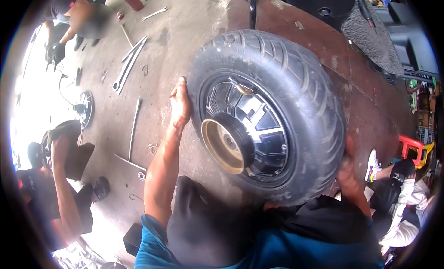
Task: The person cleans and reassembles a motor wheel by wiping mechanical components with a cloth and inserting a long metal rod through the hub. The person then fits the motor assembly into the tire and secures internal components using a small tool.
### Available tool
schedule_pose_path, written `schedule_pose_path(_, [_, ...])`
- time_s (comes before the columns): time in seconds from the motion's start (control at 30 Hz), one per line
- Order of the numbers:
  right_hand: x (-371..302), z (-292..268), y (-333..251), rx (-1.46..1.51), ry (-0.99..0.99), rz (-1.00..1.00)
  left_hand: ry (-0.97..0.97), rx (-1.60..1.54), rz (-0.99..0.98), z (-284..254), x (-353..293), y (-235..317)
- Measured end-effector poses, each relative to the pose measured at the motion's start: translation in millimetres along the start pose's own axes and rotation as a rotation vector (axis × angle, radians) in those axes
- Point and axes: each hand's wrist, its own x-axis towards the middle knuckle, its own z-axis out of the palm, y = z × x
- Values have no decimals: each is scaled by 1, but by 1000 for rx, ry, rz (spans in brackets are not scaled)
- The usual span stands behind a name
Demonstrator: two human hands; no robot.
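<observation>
The big wheel (270, 121) is between the left hand (181, 101), lying flat on its side, and the right hand (346, 163), too hidden to tell its grip. It looks heavy; its tyre (319, 125) seems firm, best held both sides.

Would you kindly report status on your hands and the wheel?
Left hand against left side of wheel; right hand opposite, partly hidden. Hub face showing. Wrenches on floor, off left.
</observation>
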Motion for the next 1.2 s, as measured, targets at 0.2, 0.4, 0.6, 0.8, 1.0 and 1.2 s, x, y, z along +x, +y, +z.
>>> schedule_pose_path(0.2, [17, 49, -50, -339, -362, -395, -294, 272, 375, 33, -18, 79])
schedule_pose_path(0.4, [41, 87, -70, -457, -342, -773, -391, 330, 362, -11, -104, 177])
schedule_pose_path(0.6, [45, 136, -92, -509, -231, -1057, -392, 576, 425, -13, -165, 255])
schedule_pose_path(0.8, [50, 176, -95, -429, -136, -1191, -315, 568, 358, -32, -159, 254])
schedule_pose_path(1.0, [53, 191, -94, -403, -171, -1204, -313, 566, 397, -47, -152, 254])
schedule_pose_path(1.2, [63, 188, -95, -437, -339, -1316, -414, 559, 394, -57, -148, 257])
